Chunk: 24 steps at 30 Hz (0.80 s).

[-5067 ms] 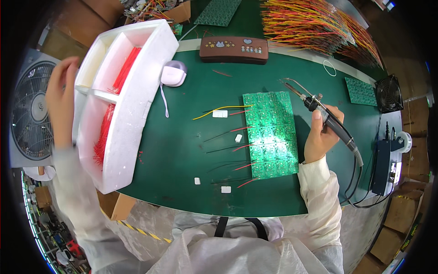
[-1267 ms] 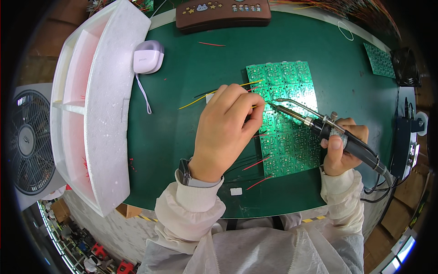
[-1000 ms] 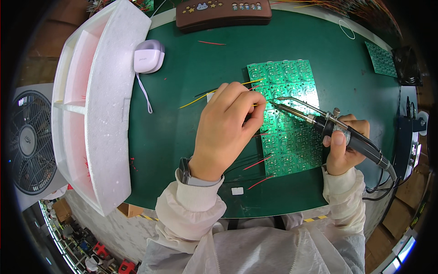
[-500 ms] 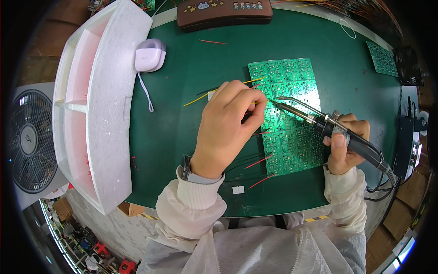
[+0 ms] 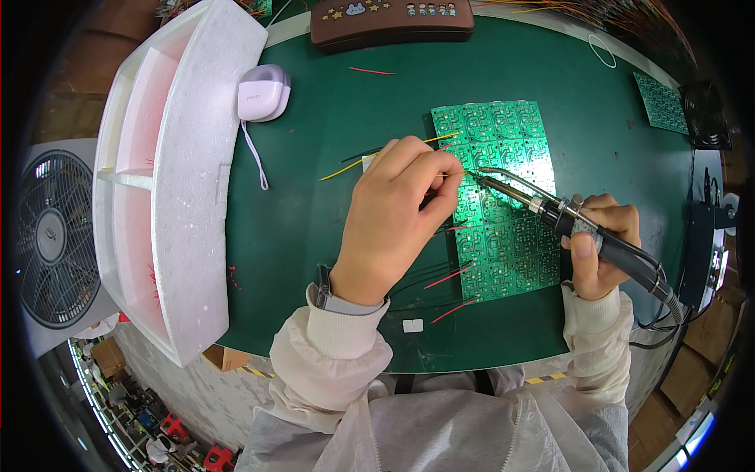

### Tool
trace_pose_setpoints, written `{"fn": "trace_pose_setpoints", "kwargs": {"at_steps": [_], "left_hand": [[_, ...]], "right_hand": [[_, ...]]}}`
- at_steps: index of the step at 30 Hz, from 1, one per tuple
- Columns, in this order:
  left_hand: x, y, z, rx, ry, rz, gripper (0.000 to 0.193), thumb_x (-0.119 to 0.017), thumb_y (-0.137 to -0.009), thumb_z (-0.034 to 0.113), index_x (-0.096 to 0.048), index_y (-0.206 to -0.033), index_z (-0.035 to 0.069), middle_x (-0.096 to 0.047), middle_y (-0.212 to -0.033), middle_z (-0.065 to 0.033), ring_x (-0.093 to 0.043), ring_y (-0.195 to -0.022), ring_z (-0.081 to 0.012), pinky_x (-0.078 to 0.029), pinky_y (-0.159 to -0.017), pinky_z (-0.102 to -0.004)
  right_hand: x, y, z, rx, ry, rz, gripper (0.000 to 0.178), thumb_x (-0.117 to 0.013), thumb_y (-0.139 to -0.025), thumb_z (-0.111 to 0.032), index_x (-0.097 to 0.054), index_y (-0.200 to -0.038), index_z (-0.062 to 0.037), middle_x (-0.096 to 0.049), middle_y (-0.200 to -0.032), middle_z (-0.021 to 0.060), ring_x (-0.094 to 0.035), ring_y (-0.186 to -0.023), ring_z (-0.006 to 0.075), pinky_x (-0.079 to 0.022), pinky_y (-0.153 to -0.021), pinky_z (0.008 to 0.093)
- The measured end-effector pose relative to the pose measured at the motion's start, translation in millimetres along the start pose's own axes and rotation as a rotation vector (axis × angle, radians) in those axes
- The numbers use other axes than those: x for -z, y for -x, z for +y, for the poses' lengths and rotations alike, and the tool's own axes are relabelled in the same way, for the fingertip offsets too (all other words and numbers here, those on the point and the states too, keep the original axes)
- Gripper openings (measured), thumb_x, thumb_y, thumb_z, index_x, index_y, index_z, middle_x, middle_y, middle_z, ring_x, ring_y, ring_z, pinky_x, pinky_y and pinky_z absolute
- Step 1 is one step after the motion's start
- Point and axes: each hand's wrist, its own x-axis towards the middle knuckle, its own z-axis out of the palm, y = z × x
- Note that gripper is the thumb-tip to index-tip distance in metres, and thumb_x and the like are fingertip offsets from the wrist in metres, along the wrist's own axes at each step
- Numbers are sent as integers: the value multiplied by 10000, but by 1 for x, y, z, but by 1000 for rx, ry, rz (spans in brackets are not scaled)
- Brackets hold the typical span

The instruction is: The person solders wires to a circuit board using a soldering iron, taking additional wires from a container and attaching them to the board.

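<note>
A green panel of repeated circuit boards [image 5: 511, 252] lies on the green work mat, in front of both hands. My left hand [image 5: 397, 216] is closed in a pinch over its left edge, holding a thin yellow wire [image 5: 443, 175] whose end is at the board. In my right hand [image 5: 602, 248] is a soldering iron [image 5: 568, 223], with a thin curved metal tube [image 5: 523, 179] running alongside its shaft. The iron's tip meets the board close to my left fingertips; exact contact is too small to tell. Red wires [image 5: 450, 278] and black wires stick out from the panel's left side.
At left stands a white foam box [image 5: 193, 181] with compartments, beside a lilac case [image 5: 263, 94] with a strap. A brown decorated case [image 5: 392, 35] sits at the far edge. Another green board [image 5: 659, 101] lies far right. A small white piece [image 5: 413, 326] lies near the front edge.
The whole view has shifted slightly. Both hands, the yellow wire and the soldering iron keep nearly the same place at the board.
</note>
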Motion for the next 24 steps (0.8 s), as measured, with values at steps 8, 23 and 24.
{"fn": "trace_pose_setpoints", "kwargs": {"at_steps": [8,23,24], "left_hand": [[-2,1,0,-53,-23,26,153,-604,-638,-57,-553,-745,39,-488,-689,-39,-498,-575,-135,-414,-526,-244],[-3,2,-3,-101,-24,44,176,-599,-623,-78,-545,-746,35,-484,-691,-48,-492,-589,-148,-411,-505,-250],[-3,2,-2,-103,-29,43,176,-598,-622,-79,-545,-745,35,-485,-691,-48,-492,-589,-149,-412,-505,-252]], "right_hand": [[-2,4,4,83,36,31,261,-625,-732,-141,-437,-795,30,-531,-632,124,-487,-513,139,-404,-477,241],[-2,8,3,64,46,72,301,-625,-748,-179,-417,-830,23,-527,-644,129,-509,-544,165,-430,-512,261],[-3,7,3,61,48,62,304,-625,-748,-181,-416,-835,22,-529,-646,128,-508,-546,164,-430,-513,260]]}}
